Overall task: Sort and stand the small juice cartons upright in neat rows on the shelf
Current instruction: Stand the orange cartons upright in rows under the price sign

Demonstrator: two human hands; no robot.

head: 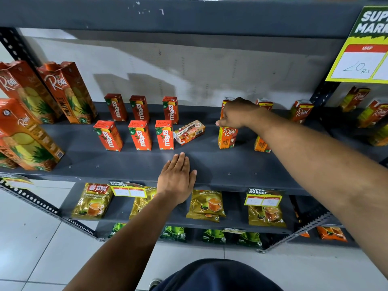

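Observation:
Small red Maaza cartons [140, 135] stand upright in two rows of three on the grey shelf [220, 164]. Right of the front row, one small carton [189, 132] lies on its side. My right hand [238, 113] reaches over the shelf and grips the top of an upright small Real carton [227, 138]. More small Real cartons stand behind it [225, 101], under my forearm [261, 144] and at the back right [301, 111]. My left hand [177, 177] rests flat on the shelf's front edge, fingers together, holding nothing.
Tall Real pineapple cartons [67, 91] lean at the shelf's left end. A yellow price sign [361, 59] hangs at the upper right. Tea packets [92, 201] fill the shelf below. More Real cartons [375, 114] stand in the bay to the right.

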